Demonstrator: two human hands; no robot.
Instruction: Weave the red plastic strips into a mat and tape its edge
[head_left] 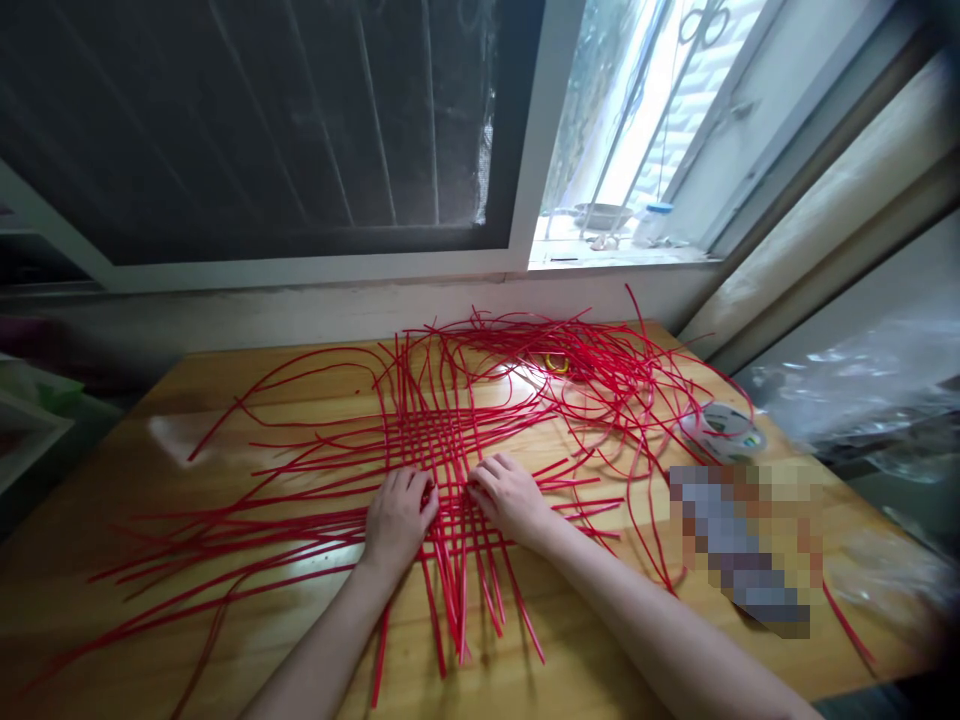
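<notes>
The woven mat (pixel 431 440) lies at the centre of the frame, flat on the wooden table (pixel 585 675). It consists of thin, glossy, bright red strips crossing one another in a grid. The strips sit closer together in the upper part of the grid; lower down, between the hands, the gaps are visible but partly covered by fingers. The edges are unfinished: long ends fan out toward the left of the frame, some bunched and crossing, and shorter ends splay toward the bottom centre. Several ends at the upper left bend in loose arcs.

The left hand (pixel 397 515) rests at the left of the lower grid, fingers curled inward over the strips. The right hand (pixel 510 495) rests opposite, fingers likewise bent with tips at the strips. Whether either hand pinches a strip cannot be told.

A tangled heap of loose red strips (pixel 600 365) occupies the upper right of the table, with a yellow ring (pixel 556 363) among them. A roll of tape (pixel 724 432) lies at the right.
</notes>
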